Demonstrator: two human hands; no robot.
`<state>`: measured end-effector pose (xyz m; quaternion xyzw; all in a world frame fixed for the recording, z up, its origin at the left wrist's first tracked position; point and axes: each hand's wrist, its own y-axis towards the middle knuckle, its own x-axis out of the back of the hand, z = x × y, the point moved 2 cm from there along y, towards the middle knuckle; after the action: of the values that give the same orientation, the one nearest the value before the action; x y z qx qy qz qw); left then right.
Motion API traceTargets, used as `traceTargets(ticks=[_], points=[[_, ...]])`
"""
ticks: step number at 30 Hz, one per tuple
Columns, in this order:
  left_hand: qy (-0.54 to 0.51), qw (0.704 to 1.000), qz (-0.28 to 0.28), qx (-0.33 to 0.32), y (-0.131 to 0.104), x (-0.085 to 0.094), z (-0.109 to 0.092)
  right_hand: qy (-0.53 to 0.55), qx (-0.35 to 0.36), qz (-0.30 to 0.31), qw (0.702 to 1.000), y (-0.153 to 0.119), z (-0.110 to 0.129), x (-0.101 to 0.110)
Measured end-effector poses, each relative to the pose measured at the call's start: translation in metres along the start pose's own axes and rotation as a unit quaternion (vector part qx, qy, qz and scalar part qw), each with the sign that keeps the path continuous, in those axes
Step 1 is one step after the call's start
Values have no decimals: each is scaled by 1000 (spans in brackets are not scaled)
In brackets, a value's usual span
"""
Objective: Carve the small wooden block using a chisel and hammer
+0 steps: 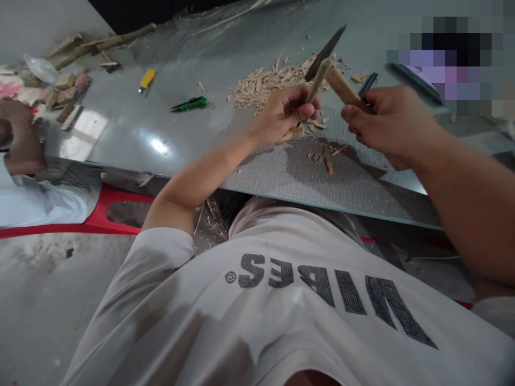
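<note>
My left hand (295, 110) is closed around a slim, rounded wooden stick (319, 80) that tilts up to the right. In my right hand (392, 118) is a thicker, flat-sided piece of wood (344, 88), held between thumb and fingers. The far ends of the two pieces meet or overlap in view; whether they touch I cannot tell. A dark pointed blade (326, 52) shows just behind them, and its lower end is hidden. Pale wood shavings (257, 86) are heaped beyond my left hand, and darker scraps (328, 161) lie nearer me.
A green-and-black utility knife (191, 104) and a yellow cutter (147, 80) lie left on the grey table (132, 123). Wood blocks (66, 96) and long sticks lie farther left. Another person's arm (24, 134) is at the left edge. A red chair (120, 206) stands below.
</note>
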<state>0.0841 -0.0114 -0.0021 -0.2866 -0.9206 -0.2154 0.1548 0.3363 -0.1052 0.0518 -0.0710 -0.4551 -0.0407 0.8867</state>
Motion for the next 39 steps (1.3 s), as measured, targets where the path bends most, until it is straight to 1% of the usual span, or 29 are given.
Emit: traceTargets(ticks=[2, 6, 10, 12, 15, 17, 20, 22, 23, 25, 27, 29, 31, 33, 35, 37, 39], points=[[-29, 999, 4, 18, 0, 1, 0, -12, -12, 3, 1000, -2, 3, 1], [-92, 994, 26, 45, -2, 0, 0, -24, -9, 4, 1000, -1, 3, -1], [-87, 994, 33, 51, -5, -2, -2, -19, 7, 4, 1000, 1, 0, -3], [-73, 996, 30, 46, -7, 0, -4, -20, 1, 5, 1000, 0, 0, -3], [-9, 999, 35, 14, -8, 12, -11, -24, -18, 10, 999, -1, 2, -3], [83, 995, 46, -8, -7, 26, -17, -25, -15, 14, 999, -1, 3, -3], [244, 966, 85, 6, -6, 49, -22, -31, -1, 11, 999, 1, 2, -3], [319, 943, 94, 28, -6, 60, -21, -34, 3, 11, 999, 2, 0, -4], [341, 934, 98, 43, -6, 63, -19, -34, 1, 12, 999, 3, -2, -4], [356, 925, 113, 75, -8, 65, -17, -30, -5, 17, 999, 4, -4, -4], [351, 922, 129, 94, -11, 64, -18, -29, -4, 18, 999, 5, -5, -4], [349, 923, 135, 86, -14, 64, -23, -37, 5, 17, 999, 4, -3, -4], [353, 923, 136, 66, -15, 67, -28, -50, 0, 14, 999, 2, 2, -3], [359, 923, 127, 46, -14, 72, -31, -53, -19, 13, 998, -2, 7, -2], [363, 926, 103, 33, -12, 79, -32, -48, -31, 13, 998, -6, 12, -1], [354, 931, 86, 28, -10, 83, -29, -43, -23, 13, 999, -8, 15, 0], [309, 948, 74, 33, -7, 84, -25, -38, -8, 13, 999, -8, 16, 0]])
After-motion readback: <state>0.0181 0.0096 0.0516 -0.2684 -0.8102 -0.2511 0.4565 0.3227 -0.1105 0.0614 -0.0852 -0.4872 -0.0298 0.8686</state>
